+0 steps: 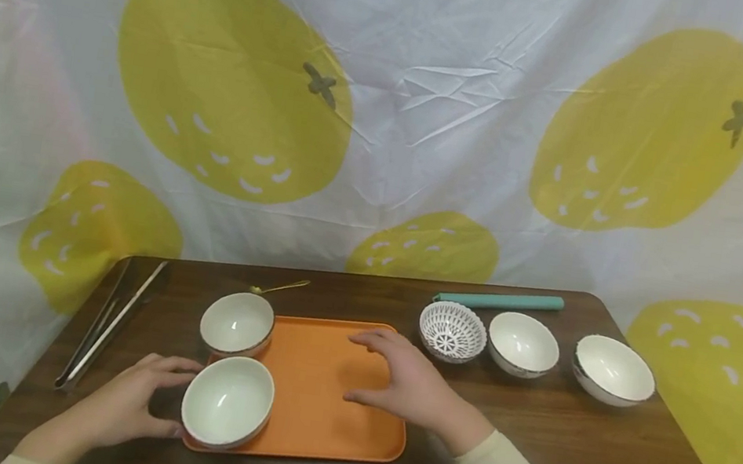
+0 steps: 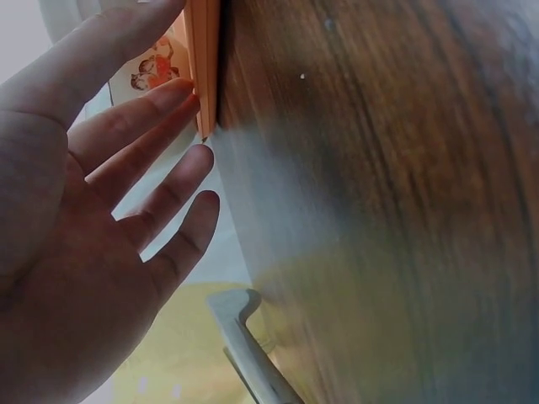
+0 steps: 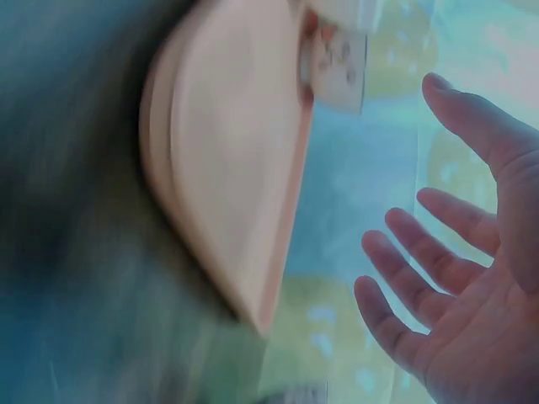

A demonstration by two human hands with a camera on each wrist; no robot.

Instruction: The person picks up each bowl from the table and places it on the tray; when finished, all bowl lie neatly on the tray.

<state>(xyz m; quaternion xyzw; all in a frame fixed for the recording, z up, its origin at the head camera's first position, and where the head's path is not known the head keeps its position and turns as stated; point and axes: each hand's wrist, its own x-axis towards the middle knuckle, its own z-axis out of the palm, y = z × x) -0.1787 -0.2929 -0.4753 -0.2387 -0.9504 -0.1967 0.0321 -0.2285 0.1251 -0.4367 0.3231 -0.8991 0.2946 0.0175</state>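
On the brown table (image 1: 597,454), an orange tray (image 1: 326,400) is lying flat. At its left end, two pale bowls are standing upright: a near bowl (image 1: 228,402) and, just behind it, a far bowl (image 1: 237,324). Left hand (image 1: 137,397): grasping nothing, its fingers are curving beside the near bowl; whether they are touching it, one cannot tell. Right hand (image 1: 404,379): released, thumb and fingers apart, it is hanging above the tray's right part. Right of the tray, a patterned bowl (image 1: 452,332), a middle white bowl (image 1: 523,345) and an end white bowl (image 1: 613,371) are standing; behind them, a teal tube (image 1: 500,300) is lying. Behind the far bowl, a gold spoon (image 1: 284,285) is resting. Farther left, a white stick (image 1: 117,322) is lying beside a dark utensil (image 1: 90,339).
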